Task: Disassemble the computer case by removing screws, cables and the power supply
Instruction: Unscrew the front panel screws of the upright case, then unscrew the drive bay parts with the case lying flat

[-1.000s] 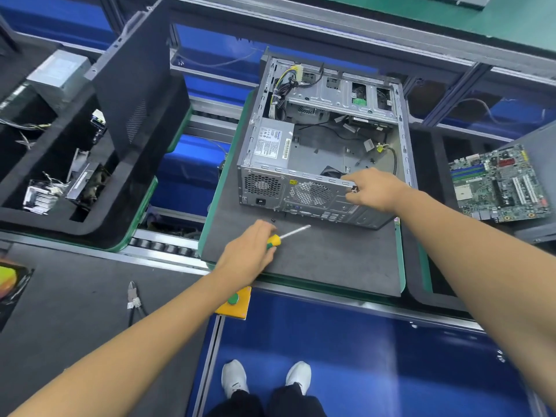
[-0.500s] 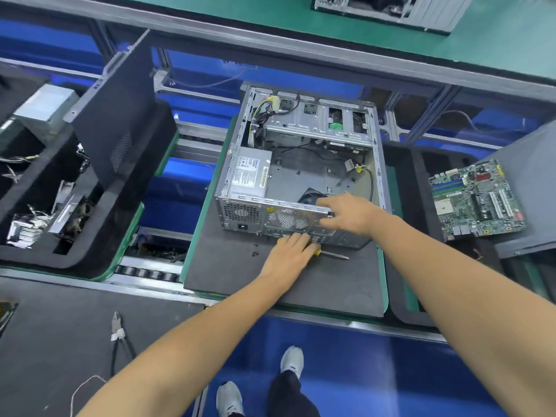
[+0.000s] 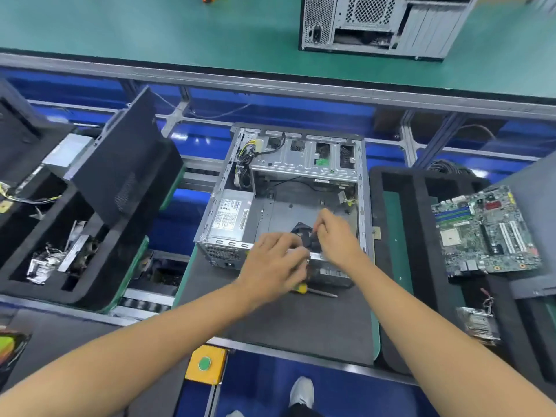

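Nearest the camera, at the bench's front edge, sits a yellow box with a green button. Beyond it a grey mat carries the work. On the mat, just in front of the computer case, lies a screwdriver with a yellow handle, partly covered by the left hand and not gripped by either hand.

The left hand is at the case's near rim, fingers curled over the metal edge beside a black fan; whether they pinch the fan or only the rim cannot be told, as the area is blurred. The right hand reaches inside the case, fingers bent and closed on the fan's right side.

The case lies on its side, open face up, in the middle of the mat. The power supply is in the near left corner of the case, its label facing up. A bundle of cables runs from it along the left wall toward the far end, beside the silver drive cage.

Left of the mat, a black panel leans over a black tray holding loose parts. Right of the mat, a circuit board rests on another black tray.

Farthest off, a second case stands on a green bench.
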{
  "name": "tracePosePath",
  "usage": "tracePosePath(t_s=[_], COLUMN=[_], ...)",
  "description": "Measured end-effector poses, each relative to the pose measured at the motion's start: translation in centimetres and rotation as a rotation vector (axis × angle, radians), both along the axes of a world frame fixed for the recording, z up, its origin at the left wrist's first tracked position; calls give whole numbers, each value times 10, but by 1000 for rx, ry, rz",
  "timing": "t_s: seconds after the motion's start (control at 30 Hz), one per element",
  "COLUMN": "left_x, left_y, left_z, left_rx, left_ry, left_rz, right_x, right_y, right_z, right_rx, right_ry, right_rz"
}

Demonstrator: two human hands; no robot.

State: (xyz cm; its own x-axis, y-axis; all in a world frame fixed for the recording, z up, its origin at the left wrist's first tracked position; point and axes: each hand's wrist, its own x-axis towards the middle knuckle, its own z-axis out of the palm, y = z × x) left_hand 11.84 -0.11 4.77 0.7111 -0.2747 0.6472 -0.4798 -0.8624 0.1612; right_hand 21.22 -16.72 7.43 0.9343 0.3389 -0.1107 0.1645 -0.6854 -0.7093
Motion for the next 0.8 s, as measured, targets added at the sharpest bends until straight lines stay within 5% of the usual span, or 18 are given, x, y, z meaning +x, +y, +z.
tracePosePath(t_s=[0.1, 0.2, 0.3, 0.4, 0.6, 0.73, 0.8], left_x=[46, 97, 128, 141, 147, 145, 144], left_y=[3, 4, -7, -23, -20, -29, -29], left_z=[31, 36, 27, 11, -6, 5, 17], left_rx=[-19, 3, 265, 602, 347, 779, 808], left_ry=[256, 826, 1188, 1256, 1241, 1085, 1068], left_rz=[147, 204, 103, -11, 145, -42, -46], right_x=[0, -4, -5, -4, -1, 0, 0], right_y=[1, 3, 4, 6, 8, 9, 9], right_z=[2, 4, 6, 5, -6, -11, -12], right_rx=[-8, -42, -92, -116, -153, -136, -132], right_ry=[9, -24, -39, -28, -60, -95, -89], right_rz=[-60, -84, -92, -90, -104, -101, -106])
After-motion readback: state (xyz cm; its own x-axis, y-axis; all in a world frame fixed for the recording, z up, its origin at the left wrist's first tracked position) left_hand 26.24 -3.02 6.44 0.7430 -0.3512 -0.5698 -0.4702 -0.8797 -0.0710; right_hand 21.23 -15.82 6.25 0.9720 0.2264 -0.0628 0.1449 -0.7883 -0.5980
